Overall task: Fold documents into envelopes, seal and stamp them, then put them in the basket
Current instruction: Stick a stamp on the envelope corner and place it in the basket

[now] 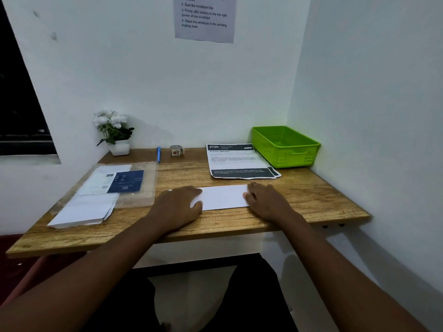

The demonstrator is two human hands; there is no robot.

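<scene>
A folded white paper [224,197] lies flat on the wooden desk [311,195] in front of me. My left hand [178,206] rests palm down on its left end, fingers spread. At its right end my right hand [266,200] presses down with the fingertips. A stack of printed documents [237,161] lies behind the paper. The green basket [285,146] stands at the back right corner and looks to hold nothing. White envelopes [84,210] lie in a pile at the left. A stamp roll [176,150] stands by the wall.
A clear plastic sleeve with a blue booklet [127,181] lies at the left, beside a blue pen [158,154]. A potted white flower [114,131] stands at the back left. An instruction sheet [205,17] hangs on the wall. Walls close in behind and to the right.
</scene>
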